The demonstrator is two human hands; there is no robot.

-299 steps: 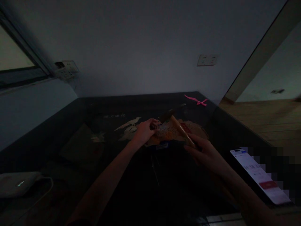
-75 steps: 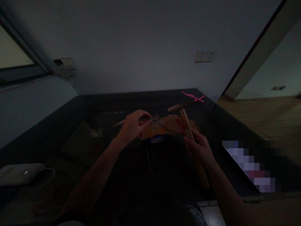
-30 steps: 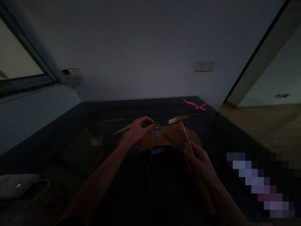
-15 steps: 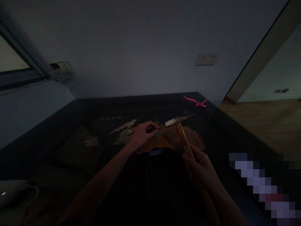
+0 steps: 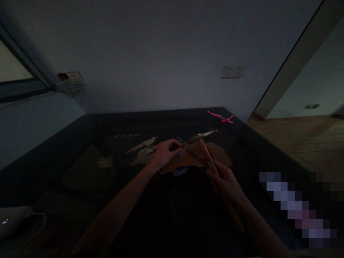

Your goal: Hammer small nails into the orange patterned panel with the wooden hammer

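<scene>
My right hand [image 5: 224, 179] is closed round the wooden handle of a hammer [image 5: 206, 154]. The hammer's metal head is low over a brown, fan-shaped piece dotted with small dark holes [image 5: 195, 151], close to the fingertips of my left hand. My left hand [image 5: 168, 152] has thumb and forefinger pinched together above the left part of that piece; whatever is between them is too small and dark to make out. A blue thing with a white label [image 5: 180, 172] shows under the piece's near edge.
The dark table [image 5: 134, 120] carries a pale bird picture and stands against a wall. A pink ribbon [image 5: 227, 119] lies at its far right corner. A white object with a cable [image 5: 16, 218] is at the left, a blurred-out item [image 5: 292, 204] at the right.
The hammer and my right hand have shifted slightly left, and the hammer's head is tilted differently. My left hand keeps its pinch in nearly the same place. The whole view has moved a little.
</scene>
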